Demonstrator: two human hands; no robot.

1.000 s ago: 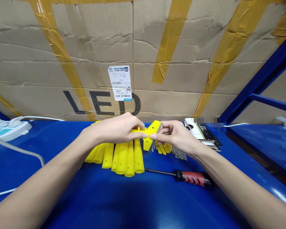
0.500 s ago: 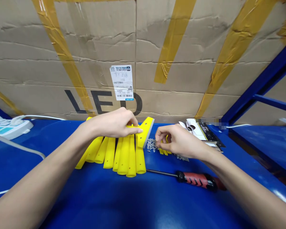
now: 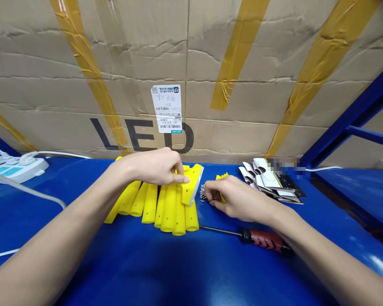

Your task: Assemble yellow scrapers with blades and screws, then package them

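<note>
Between thumb and fingers my left hand (image 3: 156, 167) pinches a yellow scraper (image 3: 190, 185), its metal blade facing right. The scraper is tilted above a row of several yellow plastic handles (image 3: 168, 212), hollow ends toward me. My right hand (image 3: 234, 199) is down by a small pile of metal screws (image 3: 202, 193), with thumb and fingertips drawn together. Whatever those fingertips hold, if anything, is hidden. Small yellow pieces (image 3: 221, 177) show behind the right hand. A screwdriver (image 3: 264, 240) with a red and black grip lies below it, partly under the right forearm.
Printed cardboard sleeves (image 3: 268, 180) lie stacked at the right back of the blue table (image 3: 178, 272). A white power strip (image 3: 19, 170) with cables sits at the left. Behind stands a large taped carton (image 3: 140, 55); a blue metal frame (image 3: 335, 127) rises at the right.
My right hand has come lower and slightly left, covering more of the screws. The scraper in my left hand has moved a little toward me. The view has shifted slightly.
</note>
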